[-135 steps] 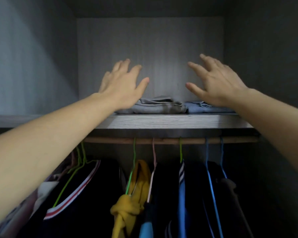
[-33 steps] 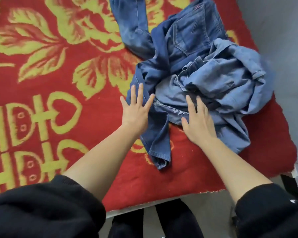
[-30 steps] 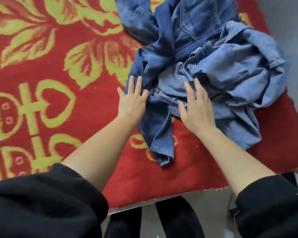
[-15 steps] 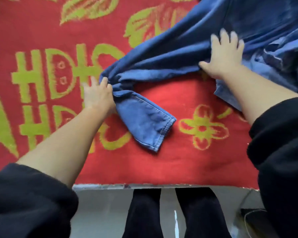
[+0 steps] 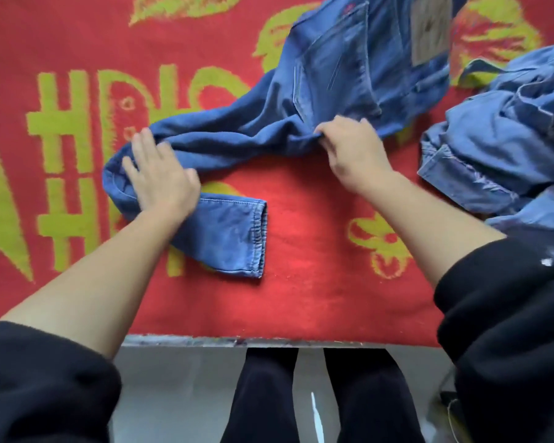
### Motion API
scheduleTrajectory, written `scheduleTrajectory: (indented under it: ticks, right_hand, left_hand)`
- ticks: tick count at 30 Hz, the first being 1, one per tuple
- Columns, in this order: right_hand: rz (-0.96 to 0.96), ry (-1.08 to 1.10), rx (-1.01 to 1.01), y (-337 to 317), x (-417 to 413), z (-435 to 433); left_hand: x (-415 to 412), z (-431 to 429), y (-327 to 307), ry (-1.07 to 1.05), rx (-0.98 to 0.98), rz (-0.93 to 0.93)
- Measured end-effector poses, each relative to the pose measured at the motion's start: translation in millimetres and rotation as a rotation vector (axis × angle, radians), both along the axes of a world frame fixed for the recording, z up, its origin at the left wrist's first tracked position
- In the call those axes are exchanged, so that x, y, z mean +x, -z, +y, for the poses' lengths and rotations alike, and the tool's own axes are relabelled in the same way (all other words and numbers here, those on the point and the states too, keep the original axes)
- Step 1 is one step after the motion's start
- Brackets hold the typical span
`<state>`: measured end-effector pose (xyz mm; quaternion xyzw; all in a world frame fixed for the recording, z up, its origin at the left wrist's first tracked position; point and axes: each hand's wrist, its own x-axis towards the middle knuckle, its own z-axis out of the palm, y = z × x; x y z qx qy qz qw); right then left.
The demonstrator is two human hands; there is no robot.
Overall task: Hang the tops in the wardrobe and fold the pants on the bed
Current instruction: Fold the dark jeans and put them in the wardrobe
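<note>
Though laid out on the red woven bedspread with yellow-green motifs point(image 5: 317, 251), near its front edge, not yet flat enough to fold, by the look of it. Start with the dark blue denim jeans point(image 5: 333, 75): pull taut between both hands, swing the doubled-back leg out straight, then smooth from seat toward hem before making any crease. Keep clear of the crumpled paler blue denim heap point(image 5: 509, 148) just beside, on the right. Pressing the bend in the leg with the left hand point(image 5: 160, 177), fingers straight and flat; pinching fabric below the back pocket with the right hand point(image 5: 352, 148), fingers curled. Long axis slanting from the brown waistband patch point(image 5: 429, 33) at far right down toward the left; stitched cuff point(image 5: 256, 238) hooked back, pointing right.
</note>
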<state>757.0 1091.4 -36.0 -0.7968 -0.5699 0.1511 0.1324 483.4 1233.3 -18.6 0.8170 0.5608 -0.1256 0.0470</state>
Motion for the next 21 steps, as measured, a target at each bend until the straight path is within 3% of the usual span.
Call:
scheduleTrajectory:
  ticks: [4, 7, 9, 12, 14, 15, 18, 21]
  right_hand:
    - [0.191, -0.246, -0.034, 11.6, -55.3, -66.5]
    - [0.262, -0.347, -0.039, 15.2, -73.7, -91.6]
    - [0.236, -0.224, 0.074, 11.1, -71.4, -99.2]
    - [0.133, 0.308, 0.199, -3.3, -44.3, -97.8]
    - [0.114, 0.626, 0.117, -8.6, -12.1, -93.3]
    - [0.198, 0.728, 0.025, -10.5, 3.9, -90.7]
    - [0.435, 0.749, -0.253, -12.5, 30.6, -86.1]
    - [0.481, 0.598, -0.293, -27.4, 20.9, -83.1]
  left_hand:
    - [50.6, -13.7, 4.3, 0.192, 0.026, -0.220]
    - [76.8, -27.4, 7.2, 0.341, -0.120, -0.273]
    - [81.6, -34.4, 11.4, 0.380, -0.293, -0.216]
    - [73.5, -30.5, 13.0, 0.345, -0.409, -0.157]
    - [69.5, -26.8, 11.5, 0.331, -0.414, -0.181]
    - [70.8, -26.9, 8.7, 0.327, -0.424, -0.196]
    - [77.1, -25.7, 0.4, 0.295, -0.445, -0.198]
    - [81.6, -21.5, -8.3, 0.223, -0.496, -0.204]
